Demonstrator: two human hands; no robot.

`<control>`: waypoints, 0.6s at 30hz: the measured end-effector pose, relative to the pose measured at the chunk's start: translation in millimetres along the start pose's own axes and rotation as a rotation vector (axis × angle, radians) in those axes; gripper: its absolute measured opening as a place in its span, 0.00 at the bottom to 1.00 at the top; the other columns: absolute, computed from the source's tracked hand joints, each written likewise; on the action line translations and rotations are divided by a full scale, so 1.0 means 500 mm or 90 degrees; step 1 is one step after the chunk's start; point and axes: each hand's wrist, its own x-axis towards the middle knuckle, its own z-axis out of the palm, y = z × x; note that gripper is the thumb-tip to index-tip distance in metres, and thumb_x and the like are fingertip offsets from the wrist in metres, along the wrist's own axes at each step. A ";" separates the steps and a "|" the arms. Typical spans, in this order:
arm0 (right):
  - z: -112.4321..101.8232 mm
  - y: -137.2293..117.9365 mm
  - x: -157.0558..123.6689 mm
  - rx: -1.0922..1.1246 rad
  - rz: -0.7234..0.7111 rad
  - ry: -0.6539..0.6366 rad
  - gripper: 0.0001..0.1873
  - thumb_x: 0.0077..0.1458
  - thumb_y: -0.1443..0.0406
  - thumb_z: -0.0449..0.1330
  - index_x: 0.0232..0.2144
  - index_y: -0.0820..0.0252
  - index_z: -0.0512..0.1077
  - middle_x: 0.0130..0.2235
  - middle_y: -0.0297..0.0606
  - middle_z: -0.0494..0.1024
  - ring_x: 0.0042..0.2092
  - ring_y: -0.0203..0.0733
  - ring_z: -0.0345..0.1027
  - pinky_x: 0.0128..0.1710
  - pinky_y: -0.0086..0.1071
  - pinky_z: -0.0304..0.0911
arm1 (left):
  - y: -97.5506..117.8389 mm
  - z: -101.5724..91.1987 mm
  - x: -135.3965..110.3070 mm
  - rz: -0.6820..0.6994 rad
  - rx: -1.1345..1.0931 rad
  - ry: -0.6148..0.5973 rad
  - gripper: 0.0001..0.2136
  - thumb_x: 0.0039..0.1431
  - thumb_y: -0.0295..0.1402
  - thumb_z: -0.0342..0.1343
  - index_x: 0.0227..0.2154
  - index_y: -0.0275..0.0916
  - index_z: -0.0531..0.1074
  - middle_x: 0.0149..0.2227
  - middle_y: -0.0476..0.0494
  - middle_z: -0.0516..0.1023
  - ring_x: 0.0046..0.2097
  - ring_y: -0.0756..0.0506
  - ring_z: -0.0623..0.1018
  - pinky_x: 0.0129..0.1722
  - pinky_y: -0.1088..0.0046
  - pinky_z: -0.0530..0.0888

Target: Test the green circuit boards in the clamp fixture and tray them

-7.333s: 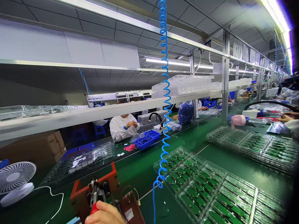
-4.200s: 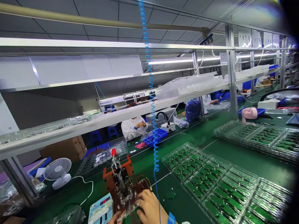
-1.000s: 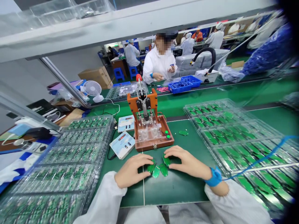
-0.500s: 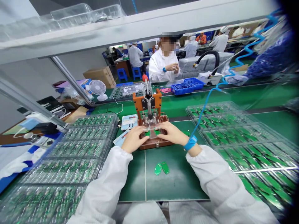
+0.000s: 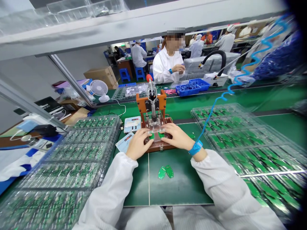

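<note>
Two stacks of clear blister trays (image 5: 72,159) filled with green circuit boards are seen at the far left of the green bench, with a small white desk fan (image 5: 98,88) standing behind them. Just right of the trays, two pale blue meter boxes (image 5: 132,124) are laid beside the orange press fixture (image 5: 154,124), whose red-knobbed lever (image 5: 150,86) is stood upright. The left hand (image 5: 139,143) is rested on the fixture's front left, its fingers curled narrowly onto a small green circuit board (image 5: 151,136) seated in the clear nest. The right hand (image 5: 176,136) is placed alike on the front right, fingers bent down on a second board; whether either board is pinched or only pressed cannot be told. A blue wrist strap (image 5: 196,147) is worn on the right wrist, and a coiled blue cord (image 5: 242,80) is led up from it to the right. Two loose green boards (image 5: 165,172) are left on the mat nearer the body, apart from both hands. More trays of boards (image 5: 240,134) are spread at the right. Across the belt, a person in white (image 5: 168,64) is seated beside a blue bin (image 5: 192,87).
</note>
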 end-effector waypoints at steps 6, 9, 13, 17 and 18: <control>0.019 -0.001 -0.030 0.020 0.025 0.059 0.17 0.60 0.55 0.63 0.48 0.56 0.78 0.64 0.45 0.70 0.67 0.57 0.58 0.67 0.57 0.57 | 0.053 0.053 -0.054 -0.036 0.006 0.212 0.07 0.68 0.31 0.54 0.45 0.39 0.74 0.52 0.36 0.74 0.56 0.38 0.73 0.56 0.54 0.71; 0.008 -0.002 -0.027 0.042 0.039 0.147 0.15 0.64 0.55 0.58 0.47 0.55 0.77 0.61 0.46 0.74 0.64 0.53 0.64 0.66 0.53 0.60 | 0.089 0.076 -0.078 0.065 -0.048 0.187 0.06 0.67 0.27 0.54 0.44 0.40 0.73 0.45 0.40 0.77 0.50 0.41 0.75 0.52 0.58 0.74; -0.057 -0.015 0.029 0.071 0.075 0.334 0.16 0.68 0.60 0.50 0.51 0.54 0.73 0.55 0.46 0.77 0.59 0.48 0.69 0.59 0.49 0.67 | 0.111 0.100 -0.090 0.177 -0.054 0.069 0.12 0.65 0.26 0.54 0.50 0.38 0.72 0.55 0.35 0.75 0.60 0.37 0.71 0.57 0.53 0.73; -0.153 -0.040 0.148 0.087 0.026 0.409 0.17 0.66 0.61 0.54 0.55 0.55 0.69 0.58 0.43 0.75 0.60 0.46 0.68 0.61 0.44 0.65 | 0.099 0.113 -0.092 0.206 -0.049 0.009 0.13 0.66 0.26 0.52 0.51 0.38 0.72 0.60 0.34 0.71 0.64 0.36 0.68 0.61 0.48 0.71; -0.174 -0.046 0.185 0.095 0.013 0.409 0.18 0.66 0.61 0.55 0.56 0.55 0.68 0.58 0.42 0.75 0.61 0.45 0.67 0.63 0.44 0.63 | 0.094 0.114 -0.092 0.213 -0.049 0.005 0.12 0.66 0.25 0.51 0.50 0.37 0.72 0.61 0.34 0.71 0.64 0.36 0.68 0.62 0.48 0.71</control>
